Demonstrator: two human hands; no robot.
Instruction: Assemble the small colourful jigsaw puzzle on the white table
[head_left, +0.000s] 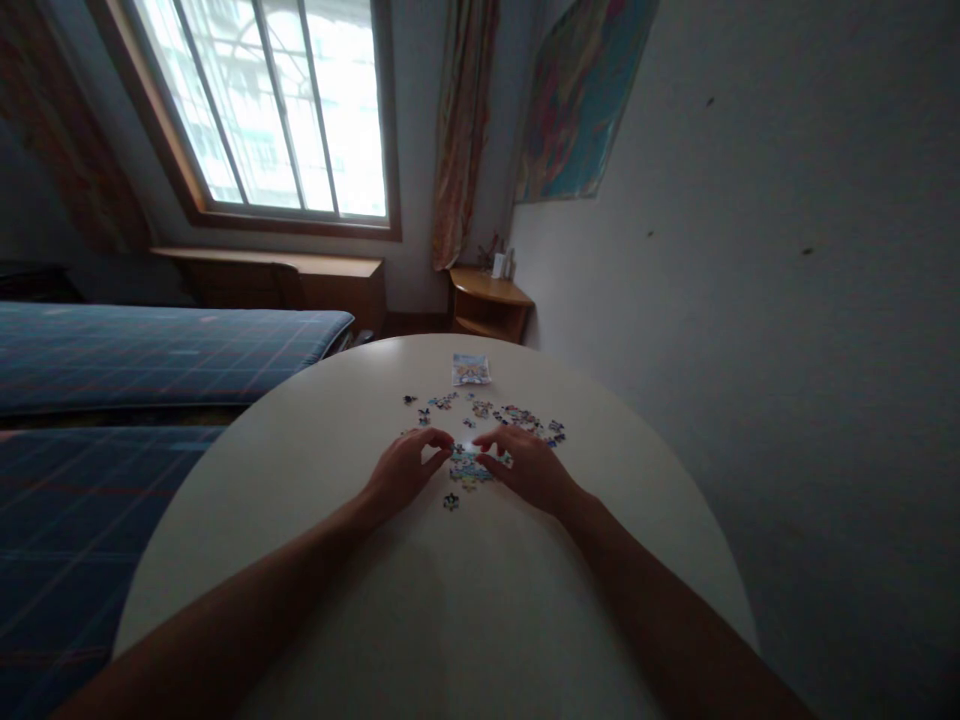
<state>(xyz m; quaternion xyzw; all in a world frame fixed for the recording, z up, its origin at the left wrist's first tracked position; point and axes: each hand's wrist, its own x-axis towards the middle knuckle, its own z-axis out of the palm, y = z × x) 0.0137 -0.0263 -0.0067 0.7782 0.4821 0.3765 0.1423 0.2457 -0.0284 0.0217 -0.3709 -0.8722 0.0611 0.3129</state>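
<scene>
A partly joined jigsaw puzzle [469, 470] lies on the round white table, between my two hands. My left hand [407, 465] is at its left upper edge, with index finger and thumb closed around a small jigsaw piece [459, 449]. Over the right side of the joined part, my right hand [529, 467] curves inward; its thumb and index fingertips are apart and touch or hover just above the puzzle. One loose jigsaw piece [451, 502] sits nearer to me. Fingers hide part of the puzzle, and its small details are blurred.
Several loose jigsaw pieces [517, 415] are scattered beyond my hands. A small picture sheet [471, 369] lies farther back on the white table [360, 400]. A blue plaid mattress [150, 350] is at the left, a wall [750, 350] at the right, and a corner shelf [491, 287] behind.
</scene>
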